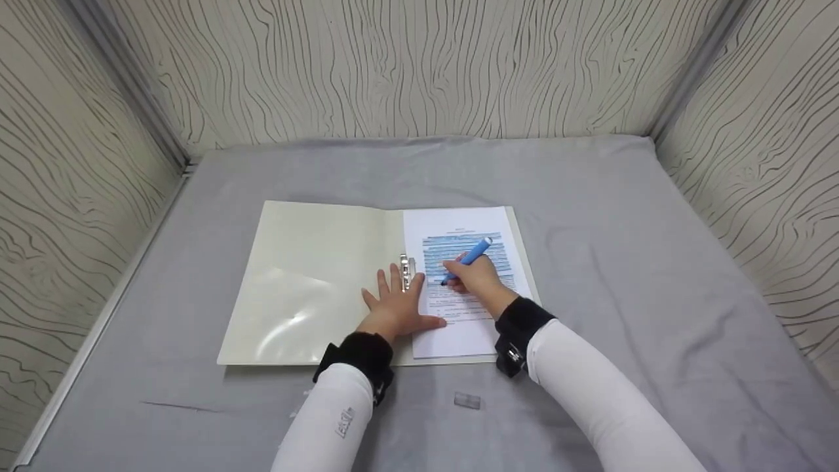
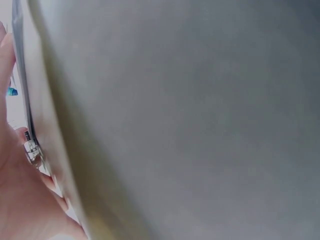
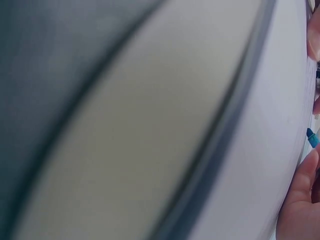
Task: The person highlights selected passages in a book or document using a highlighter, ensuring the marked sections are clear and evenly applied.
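Note:
My right hand (image 1: 480, 278) pinches a blue marker (image 1: 476, 252), its dark tip down at a line of print on the white sheet (image 1: 452, 337). Blue strokes cover the upper lines of text on that sheet; the lower lines are plain. With fingers spread, my left hand (image 1: 395, 309) rests flat across the sheet's left edge and the open cream folder (image 1: 314, 249). Beside its fingers is the folder's metal clip (image 1: 405, 272). In the right wrist view the marker's tip (image 3: 312, 137) shows at the far right, near the thumb. The left wrist view shows the clip (image 2: 33, 152) beside the left hand.
A small clear grey piece (image 1: 467, 400) lies on the grey cloth (image 1: 590, 196) in front of the folder. A thin dark line (image 1: 180, 407) marks the cloth at the left. Wood-patterned panels (image 1: 419, 72) stand around the back and sides.

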A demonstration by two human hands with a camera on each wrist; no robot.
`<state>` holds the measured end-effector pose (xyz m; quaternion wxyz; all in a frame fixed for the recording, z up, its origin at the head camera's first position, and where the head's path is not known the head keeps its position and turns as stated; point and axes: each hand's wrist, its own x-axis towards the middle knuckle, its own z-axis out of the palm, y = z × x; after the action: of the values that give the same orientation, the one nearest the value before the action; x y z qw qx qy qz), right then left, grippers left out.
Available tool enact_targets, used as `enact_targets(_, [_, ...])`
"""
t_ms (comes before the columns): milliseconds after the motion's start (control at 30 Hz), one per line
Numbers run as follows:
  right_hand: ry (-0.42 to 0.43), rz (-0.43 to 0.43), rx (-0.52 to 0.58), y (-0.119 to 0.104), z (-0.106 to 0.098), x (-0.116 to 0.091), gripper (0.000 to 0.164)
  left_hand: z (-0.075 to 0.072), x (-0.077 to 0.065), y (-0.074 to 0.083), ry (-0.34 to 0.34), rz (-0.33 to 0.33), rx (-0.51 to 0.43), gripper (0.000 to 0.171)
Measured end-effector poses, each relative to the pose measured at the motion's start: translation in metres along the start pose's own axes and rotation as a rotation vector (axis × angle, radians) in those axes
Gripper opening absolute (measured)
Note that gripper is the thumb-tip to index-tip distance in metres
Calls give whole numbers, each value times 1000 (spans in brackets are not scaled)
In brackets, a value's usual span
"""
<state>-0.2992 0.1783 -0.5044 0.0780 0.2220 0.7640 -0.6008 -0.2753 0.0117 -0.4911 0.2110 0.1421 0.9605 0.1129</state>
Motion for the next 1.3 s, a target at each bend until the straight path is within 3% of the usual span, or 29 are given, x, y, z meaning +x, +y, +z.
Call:
enact_targets(600, [10,21,3,3,-8,1,23,2,2,0,6,-11,27,100])
enact_targets(1300, [1,-24,1,5,-13,1,21,5,4,-1,10,-14,21,100])
